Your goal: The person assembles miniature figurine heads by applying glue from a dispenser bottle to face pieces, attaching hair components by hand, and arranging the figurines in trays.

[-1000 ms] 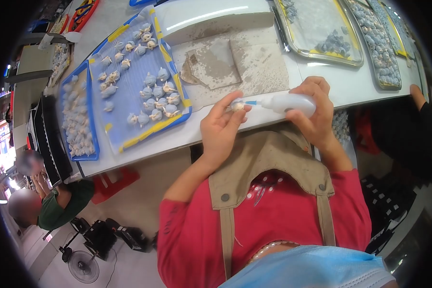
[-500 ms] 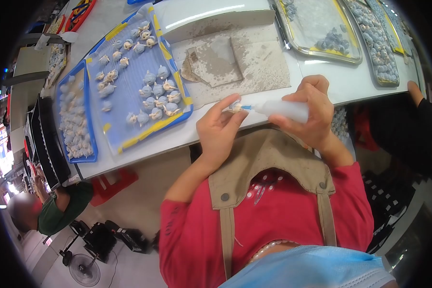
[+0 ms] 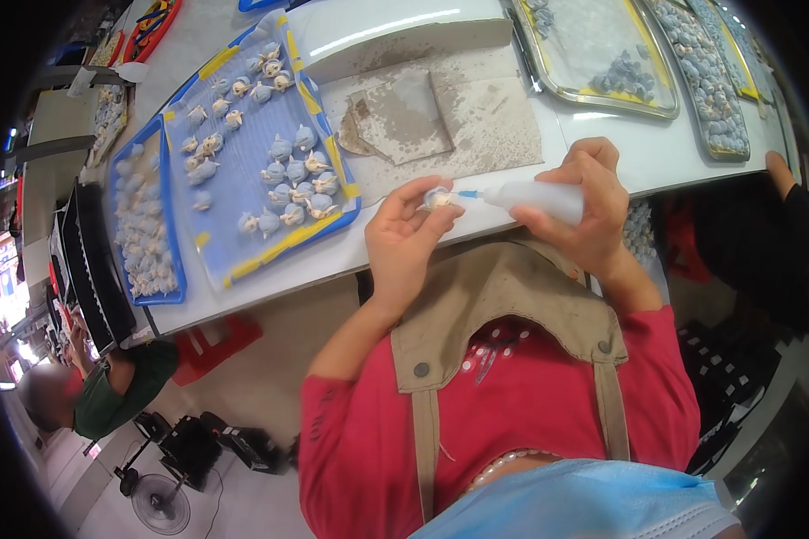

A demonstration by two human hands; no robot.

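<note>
Between thumb and fingertips, my left hand (image 3: 403, 235) pinches a small pale figurine piece (image 3: 438, 198), cream and bluish-grey. My right hand (image 3: 593, 211) is wrapped round a translucent white squeeze bottle (image 3: 539, 201), held on its side. Its thin blue needle tip (image 3: 468, 194) points left at the piece, with its end close by; whether they touch I cannot tell. Left of my hands lies a blue tray (image 3: 358, 212) lined with a film and yellow tape. Several similar grey-and-cream pieces (image 3: 298, 171) sit on it in loose groups.
A stained cardboard sheet (image 3: 494, 117) lies beyond my hands. At the right stand a metal-rimmed tray (image 3: 593, 97) with small grey parts and a long tray of pieces (image 3: 706, 81). A narrower blue tray (image 3: 178, 269) is at far left. Other people sit at both sides.
The bottle and my right hand have shifted slightly right, so the needle tip has drawn back from the piece. My left hand has turned the piece a little, showing more of it.
</note>
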